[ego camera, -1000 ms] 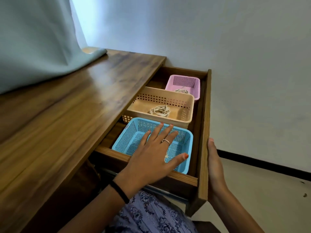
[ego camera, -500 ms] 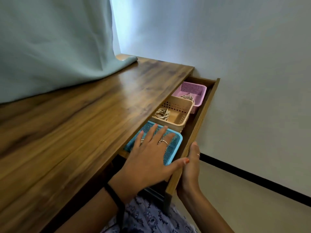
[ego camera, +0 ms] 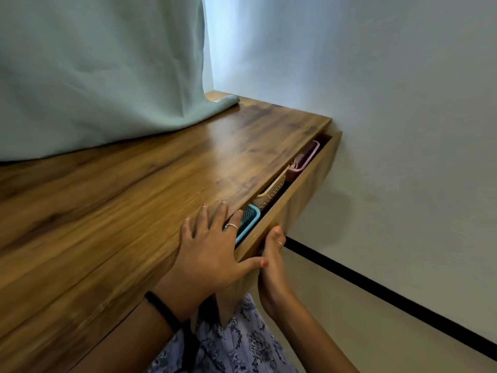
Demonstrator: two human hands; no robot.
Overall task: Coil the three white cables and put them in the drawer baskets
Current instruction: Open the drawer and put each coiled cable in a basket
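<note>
1. Fingers of the left hand are spread straight and flat, lying over the front edge of the wooden desk top and the narrow gap of the drawer; a thin silver ring sits on one finger, a black band on the wrist.
2. Right hand presses against the outer face of the brown wood-grain drawer front, fingers straight; how its fingertips lie is hidden behind the panel.
3. Only a slim slit of the drawer shows between desk top and drawer front.
4. Through the slit, three perforated plastic baskets stand in a row: a blue basket nearest, touching the left fingers, a beige basket in the middle, a pink basket farthest.
5. White cables cannot be seen; the basket insides are hidden under the desk top.
6. Smooth pale green curtain fabric drapes onto the desk's far side.
7. Floral lavender cloth covers the person's lap below.
</note>
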